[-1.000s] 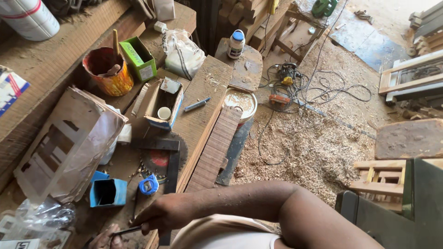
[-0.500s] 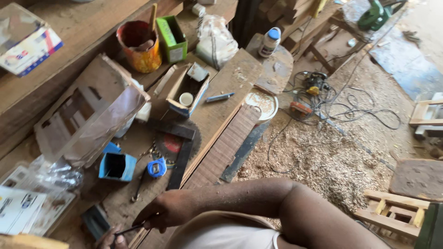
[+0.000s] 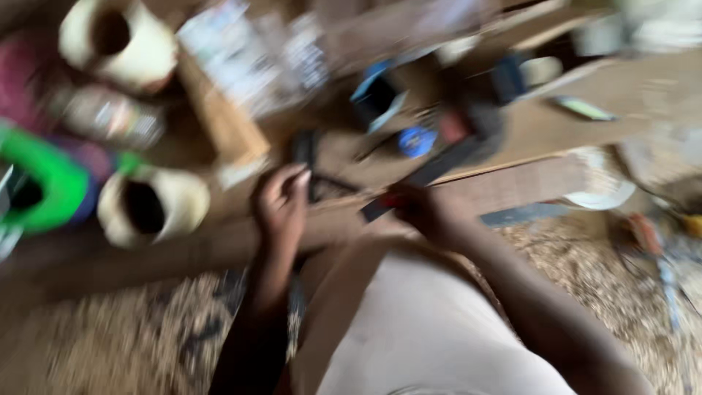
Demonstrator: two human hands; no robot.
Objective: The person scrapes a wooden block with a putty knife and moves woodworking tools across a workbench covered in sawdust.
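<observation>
Long dark flat bar, metal by the look (image 3: pixel 431 172), lying slantwise across brown wooden bench top (image 3: pixel 556 124); near end meets right hand (image 3: pixel 420 212), closed round it w/ a small red bit showing at the grip. Heavy blur, so exact hold hard to read. Left hand (image 3: pixel 281 205) resting on bench edge, fingers curled loosely over a thin dark tool (image 3: pixel 322 183); gripping or only touching, cannot tell.

Progress, as a judgement: bar picked at, not lifted clear; far end apparently on the bench among clutter. No cut, mark or joint visible, so work looks at an early stage.

Around: small round blue object (image 3: pixel 417 140) just beside bar, open blue box (image 3: pixel 376 99) behind it. Further left, cream-coloured open cylinder (image 3: pixel 150 205) near bench edge, another cream cylinder (image 3: pixel 117 40) at top, bright green plastic piece (image 3: pixel 47 183) at far left. Sawdust-strewn floor (image 3: pixel 570 249) below and to the right.
</observation>
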